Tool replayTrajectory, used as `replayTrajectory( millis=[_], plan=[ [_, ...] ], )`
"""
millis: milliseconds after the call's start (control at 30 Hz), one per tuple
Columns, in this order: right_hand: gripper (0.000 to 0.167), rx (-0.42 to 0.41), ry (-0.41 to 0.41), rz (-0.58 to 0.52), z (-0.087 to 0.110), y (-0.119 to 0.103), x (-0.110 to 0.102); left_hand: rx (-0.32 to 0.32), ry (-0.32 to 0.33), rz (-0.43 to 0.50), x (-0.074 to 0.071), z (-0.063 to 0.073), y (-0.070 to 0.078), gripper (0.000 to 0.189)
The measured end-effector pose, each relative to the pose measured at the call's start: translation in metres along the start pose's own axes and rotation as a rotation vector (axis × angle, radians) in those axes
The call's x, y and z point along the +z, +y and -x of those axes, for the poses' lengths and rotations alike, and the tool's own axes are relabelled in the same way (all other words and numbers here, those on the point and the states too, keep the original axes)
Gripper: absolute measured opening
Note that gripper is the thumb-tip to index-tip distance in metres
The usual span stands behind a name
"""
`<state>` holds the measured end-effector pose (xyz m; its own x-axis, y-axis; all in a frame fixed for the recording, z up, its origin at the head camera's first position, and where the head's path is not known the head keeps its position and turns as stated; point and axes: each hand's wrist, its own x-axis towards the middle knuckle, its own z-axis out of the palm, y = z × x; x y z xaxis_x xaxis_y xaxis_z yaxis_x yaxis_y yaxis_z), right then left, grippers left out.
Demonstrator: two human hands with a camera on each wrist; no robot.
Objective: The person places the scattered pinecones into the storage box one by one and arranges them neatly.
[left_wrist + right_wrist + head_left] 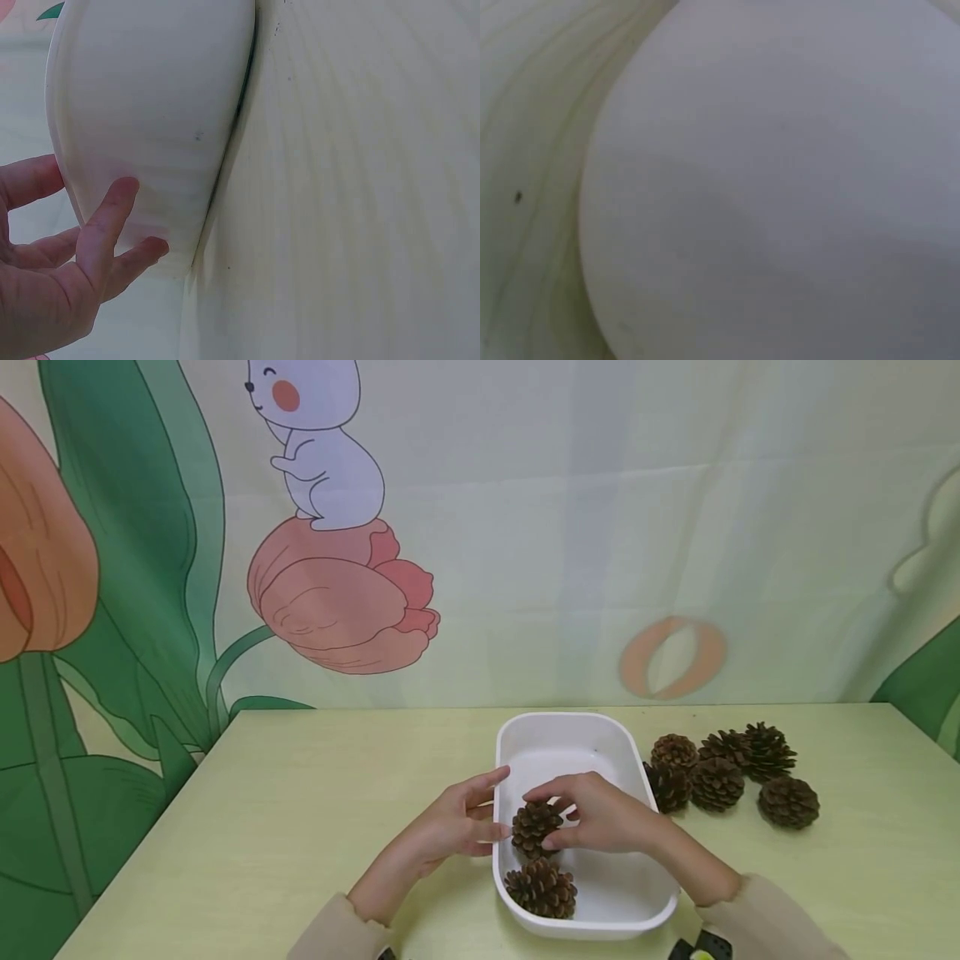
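Note:
A white plastic basin [577, 930] stands on the table. My right hand [603, 814] reaches into it and holds a brown pine cone [536, 828] between thumb and fingers near its left wall. Just in front, a second pine cone [542, 888] lies in the basin's near left corner. My left hand [457, 818] is at the left side of the basin, its fingers spread and fairly straight. In the left wrist view, fingertips [124, 191] rest against the basin's outer wall [165, 97]. The right wrist view shows the basin's pale wall [780, 172] but no hand.
Right of the basin lie several pine cones, including a single one [789, 802] nearest the front and a wide-open one [768, 750] at the back. The light wooden table [315, 827] meets a printed curtain [510, 568] along its far edge.

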<state>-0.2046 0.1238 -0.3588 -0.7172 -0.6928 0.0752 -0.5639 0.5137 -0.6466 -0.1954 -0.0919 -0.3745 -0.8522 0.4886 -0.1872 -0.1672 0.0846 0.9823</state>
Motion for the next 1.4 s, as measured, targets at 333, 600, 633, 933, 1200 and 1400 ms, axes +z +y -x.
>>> replayTrajectory(
  millis=[333, 600, 633, 933, 1200, 1400],
  plan=[
    [0.049, 0.005, -0.026, 0.035, -0.0043, -0.0022, 0.0057, 0.002, -0.004, -0.01, 0.0003, -0.0001, -0.0003, 0.073],
    [0.048, 0.006, -0.032, 0.021, -0.0019, -0.0036, 0.0052, 0.004, -0.013, -0.008, -0.0002, 0.0017, 0.0013, 0.073],
    [0.047, 0.007, -0.034, 0.017, -0.0015, -0.0033, 0.0052, 0.005, -0.015, -0.01, 0.0, 0.0018, 0.0015, 0.073],
    [0.05, 0.021, -0.044, 0.009, 0.0, -0.0015, 0.0045, 0.007, -0.019, -0.014, 0.0008, 0.0028, 0.0025, 0.072],
    [0.051, 0.032, -0.03, -0.008, 0.0027, -0.0026, 0.0029, 0.007, -0.012, -0.016, 0.0005, 0.0013, 0.0013, 0.072],
    [0.051, 0.033, -0.037, -0.02, 0.0025, -0.0008, 0.0017, 0.014, -0.015, -0.007, 0.0011, 0.0018, 0.0013, 0.072]
  ],
)
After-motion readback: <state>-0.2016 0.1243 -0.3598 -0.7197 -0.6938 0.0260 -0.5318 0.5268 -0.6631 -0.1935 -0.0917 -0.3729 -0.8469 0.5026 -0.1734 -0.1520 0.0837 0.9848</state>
